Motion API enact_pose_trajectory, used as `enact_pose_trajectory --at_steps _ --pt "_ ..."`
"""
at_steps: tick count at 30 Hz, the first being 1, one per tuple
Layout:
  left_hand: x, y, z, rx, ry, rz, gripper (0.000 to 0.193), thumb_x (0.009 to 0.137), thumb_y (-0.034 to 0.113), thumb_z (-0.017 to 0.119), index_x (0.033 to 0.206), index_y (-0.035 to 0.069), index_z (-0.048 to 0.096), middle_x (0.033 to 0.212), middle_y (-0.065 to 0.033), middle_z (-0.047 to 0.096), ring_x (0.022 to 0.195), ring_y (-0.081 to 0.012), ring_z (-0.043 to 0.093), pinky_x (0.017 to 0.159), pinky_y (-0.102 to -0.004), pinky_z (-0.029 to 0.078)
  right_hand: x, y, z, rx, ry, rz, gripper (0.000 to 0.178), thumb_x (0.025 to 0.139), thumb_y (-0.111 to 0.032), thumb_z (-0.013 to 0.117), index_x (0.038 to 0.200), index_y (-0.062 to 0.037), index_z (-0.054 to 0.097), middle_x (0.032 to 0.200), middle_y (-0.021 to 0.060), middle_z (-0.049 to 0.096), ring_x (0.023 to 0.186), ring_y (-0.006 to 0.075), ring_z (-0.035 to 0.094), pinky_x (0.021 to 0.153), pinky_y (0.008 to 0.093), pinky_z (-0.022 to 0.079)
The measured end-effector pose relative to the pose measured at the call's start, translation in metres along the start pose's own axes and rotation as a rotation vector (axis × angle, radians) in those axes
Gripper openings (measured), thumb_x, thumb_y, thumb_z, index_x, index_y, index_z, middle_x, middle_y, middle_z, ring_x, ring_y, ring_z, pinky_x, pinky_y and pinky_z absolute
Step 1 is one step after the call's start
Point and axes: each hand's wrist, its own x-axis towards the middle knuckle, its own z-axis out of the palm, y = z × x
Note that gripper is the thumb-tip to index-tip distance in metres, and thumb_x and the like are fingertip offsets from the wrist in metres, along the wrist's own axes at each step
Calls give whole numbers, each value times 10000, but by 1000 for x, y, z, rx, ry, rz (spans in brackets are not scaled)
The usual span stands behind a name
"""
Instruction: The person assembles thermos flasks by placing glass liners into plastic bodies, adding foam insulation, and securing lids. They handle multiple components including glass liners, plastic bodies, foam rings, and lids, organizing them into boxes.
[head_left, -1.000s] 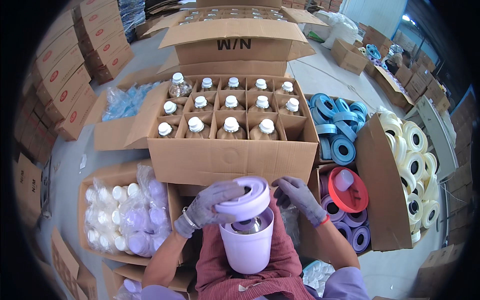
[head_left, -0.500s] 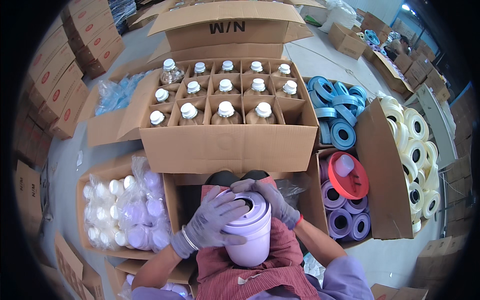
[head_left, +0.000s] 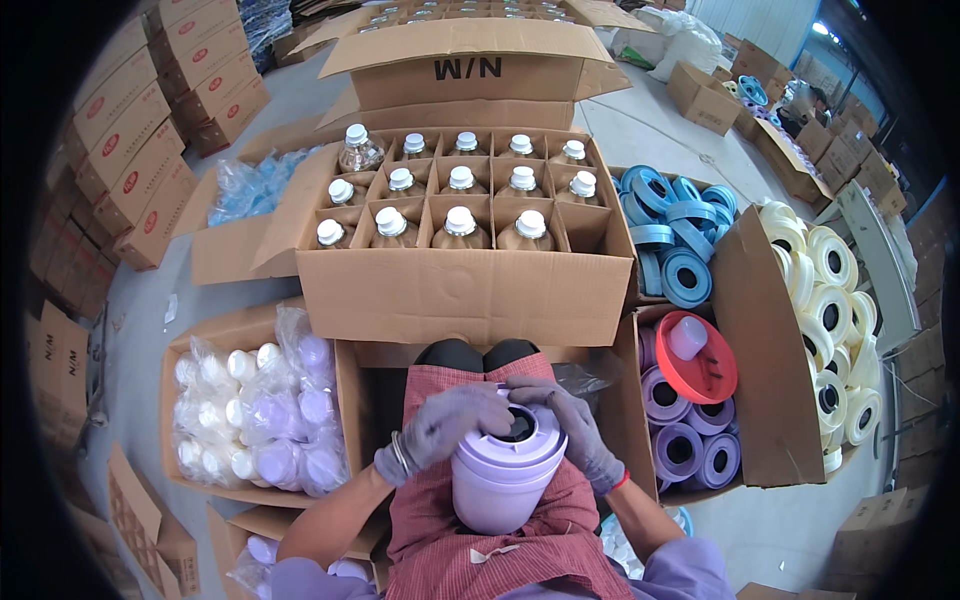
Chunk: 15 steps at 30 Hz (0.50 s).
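Note:
A lilac plastic canister (head_left: 500, 496) stands upright on my lap, against a red checked apron (head_left: 420, 520). On its top sits a wide lilac ring-shaped collar (head_left: 540, 440) with a dark round opening in the middle. My left hand (head_left: 455, 425), in a grey glove, bends its fingers over the collar's left side, beside the opening. From the right, my gloved right hand (head_left: 575, 428) wraps around the collar's edge, fingers reaching over the far rim. Parts of the collar are hidden under both hands.
Ahead stands a divided carton (head_left: 460, 295) of white-capped bottles. Right are blue rings (head_left: 686, 277), lilac collars (head_left: 678, 450), a red bowl (head_left: 722, 350) with a small cup, and cream rings (head_left: 830, 305). Left, a carton holds bagged white and lilac caps (head_left: 275, 415).
My left hand has gone from lying spread over the canister's side and top to curled fingers on the collar. The right hand has slid down around the collar's right edge, uncovering more of the opening.

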Motion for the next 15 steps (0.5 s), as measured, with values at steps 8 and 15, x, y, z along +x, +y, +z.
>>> enact_pose_trajectory --at_steps 8,15 --pt "18 -31 6 -115 136 -62 234 960 171 531 1087 4 634 1179 -197 658 1117 -298 626 999 -383 466 15 -40 30 -763 75 -259 270 937 -108 441 886 -22 691 909 82 712 950 238 646 1042 448 410" --pt "-19 69 48 820 368 -277 330 907 222 602 1146 -4 586 1177 -204 608 1130 -392 572 1009 -446 443 69 55 12 618 -238 -194 612 1030 -272 335 474 -88 511 544 86 580 583 246 560 977 459 431"
